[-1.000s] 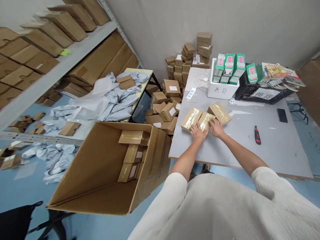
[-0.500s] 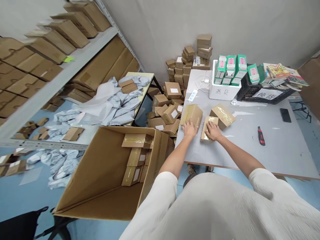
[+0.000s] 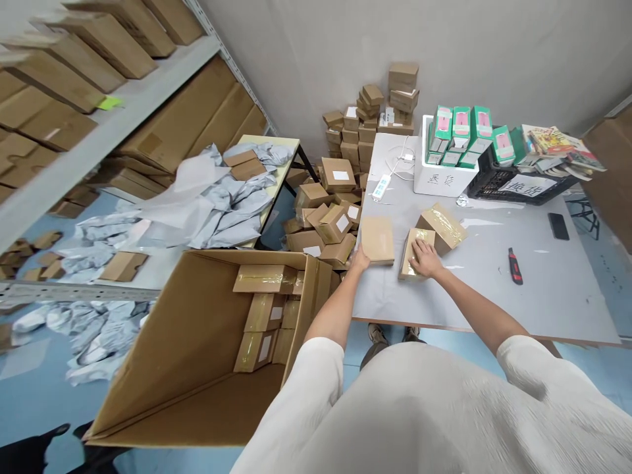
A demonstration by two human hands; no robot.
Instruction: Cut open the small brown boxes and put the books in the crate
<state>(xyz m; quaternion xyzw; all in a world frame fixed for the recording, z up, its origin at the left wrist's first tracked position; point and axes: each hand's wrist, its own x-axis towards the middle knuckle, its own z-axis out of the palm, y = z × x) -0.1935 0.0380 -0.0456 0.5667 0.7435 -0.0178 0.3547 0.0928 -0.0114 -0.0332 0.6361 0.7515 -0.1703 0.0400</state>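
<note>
My left hand (image 3: 361,259) is closed at the lower left corner of a plain cardboard box (image 3: 378,238) on the grey table; some of its fingers are hidden. My right hand (image 3: 425,259) lies with spread fingers on top of a smaller taped cardboard box (image 3: 411,266). Touching that one from behind on the right is another taped box (image 3: 446,227), set at an angle. A red and black box cutter (image 3: 515,266) rests farther right on the table.
Left of me stands a large open carton (image 3: 148,355) with several taped boxes inside. Boxes pile up on the floor (image 3: 340,224) behind it. A white bin (image 3: 444,179), a black crate (image 3: 494,184), a power strip (image 3: 381,187) and a phone (image 3: 558,226) are on the table.
The box at my left hand has turned, showing a plain face instead of its taped side. My left hand moved from its near face to its left corner. My right hand stayed put.
</note>
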